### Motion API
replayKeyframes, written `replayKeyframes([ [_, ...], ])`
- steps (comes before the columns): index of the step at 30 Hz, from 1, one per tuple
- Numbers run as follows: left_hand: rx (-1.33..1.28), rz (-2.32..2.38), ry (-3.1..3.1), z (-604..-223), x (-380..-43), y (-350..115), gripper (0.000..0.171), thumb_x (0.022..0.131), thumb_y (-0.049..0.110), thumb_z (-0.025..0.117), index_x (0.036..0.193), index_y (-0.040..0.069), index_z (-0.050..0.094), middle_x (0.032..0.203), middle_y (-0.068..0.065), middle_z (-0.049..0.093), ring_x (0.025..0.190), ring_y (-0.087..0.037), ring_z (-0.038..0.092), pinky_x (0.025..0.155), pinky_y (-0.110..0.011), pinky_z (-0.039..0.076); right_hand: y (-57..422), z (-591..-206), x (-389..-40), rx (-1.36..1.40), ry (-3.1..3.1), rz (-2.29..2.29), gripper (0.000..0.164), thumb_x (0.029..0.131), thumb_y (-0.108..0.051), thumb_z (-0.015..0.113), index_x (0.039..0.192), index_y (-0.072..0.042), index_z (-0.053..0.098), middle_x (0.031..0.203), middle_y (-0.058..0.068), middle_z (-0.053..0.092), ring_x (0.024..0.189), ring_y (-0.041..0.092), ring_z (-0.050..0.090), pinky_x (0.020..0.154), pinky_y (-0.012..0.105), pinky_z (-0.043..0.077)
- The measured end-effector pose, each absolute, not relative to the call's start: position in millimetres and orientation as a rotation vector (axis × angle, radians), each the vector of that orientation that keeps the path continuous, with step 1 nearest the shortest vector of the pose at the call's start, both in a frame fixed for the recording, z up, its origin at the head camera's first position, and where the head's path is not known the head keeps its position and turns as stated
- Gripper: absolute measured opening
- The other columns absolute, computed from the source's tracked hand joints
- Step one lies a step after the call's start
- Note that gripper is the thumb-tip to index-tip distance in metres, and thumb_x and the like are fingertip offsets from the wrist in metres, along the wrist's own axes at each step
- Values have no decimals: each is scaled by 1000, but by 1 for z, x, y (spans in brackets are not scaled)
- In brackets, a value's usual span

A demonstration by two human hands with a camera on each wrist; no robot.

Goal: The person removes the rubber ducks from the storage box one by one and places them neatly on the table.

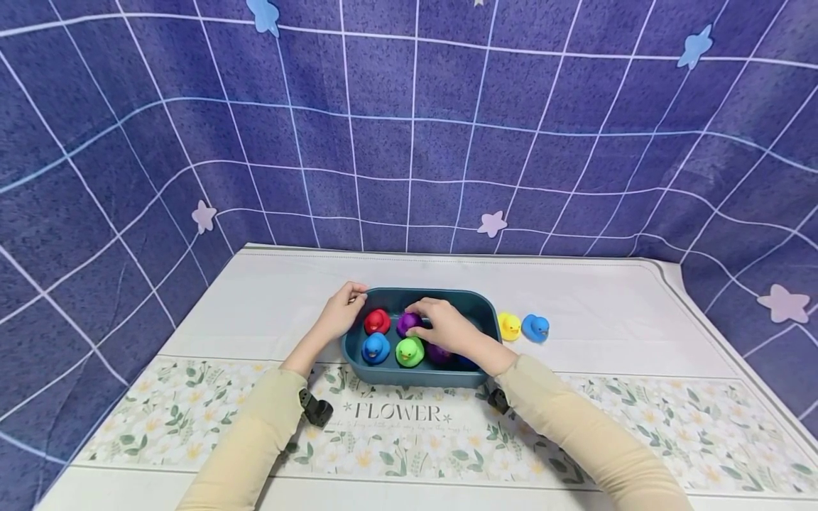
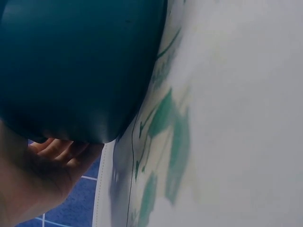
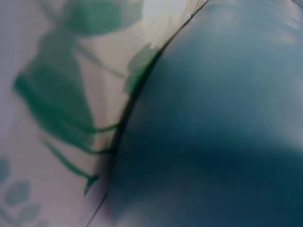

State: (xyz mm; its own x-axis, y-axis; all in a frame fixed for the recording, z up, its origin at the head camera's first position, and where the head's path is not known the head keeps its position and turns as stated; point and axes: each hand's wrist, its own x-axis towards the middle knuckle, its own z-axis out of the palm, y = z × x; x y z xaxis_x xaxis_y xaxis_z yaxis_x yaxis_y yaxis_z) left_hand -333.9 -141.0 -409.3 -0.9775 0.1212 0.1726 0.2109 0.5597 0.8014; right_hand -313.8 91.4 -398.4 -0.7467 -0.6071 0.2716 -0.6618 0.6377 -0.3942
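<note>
A dark teal plastic bin (image 1: 415,376) stands on the table and holds several rubber ducks. My left hand (image 1: 341,312) grips the bin's rim at its back left corner; in the left wrist view the left hand's fingers (image 2: 71,153) pass behind the bin wall. Inside the bin, my right hand (image 1: 441,323) pinches a purple duck (image 1: 407,324) between thumb and fingers. Close by are a red duck (image 1: 377,322), a blue duck (image 1: 375,348) and a green duck (image 1: 410,352). Under the right wrist another purple duck (image 1: 438,354) is partly hidden.
Just right of the bin, a yellow duck (image 1: 509,326) and a second blue duck (image 1: 535,328) sit on the table (image 1: 601,298). A flower-printed band (image 1: 192,411) crosses the tablecloth. Behind the table hangs a purple gridded curtain (image 1: 383,142). The bin's outer wall fills much of the right wrist view.
</note>
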Motion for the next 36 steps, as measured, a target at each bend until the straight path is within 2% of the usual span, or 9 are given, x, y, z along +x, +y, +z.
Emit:
replayKeyframes([
  [14,-291,-1383,-2711,-406,-330,-144,27,98,16,44,119,1,51,120,-21,59,113,-34,54,97,-46,42,91,-396,-312,1034,-2699,733,37,86,-25,69,117,-5,63,112,10,65,99,19,63,87,33,52],
  [36,-283,-1388,-2699,-409,-332,-141,27,98,16,45,119,1,52,120,-21,59,113,-34,54,97,-46,42,115,-371,-295,1056,-2617,697,39,84,-23,71,117,-4,63,100,7,66,91,19,64,80,33,52],
])
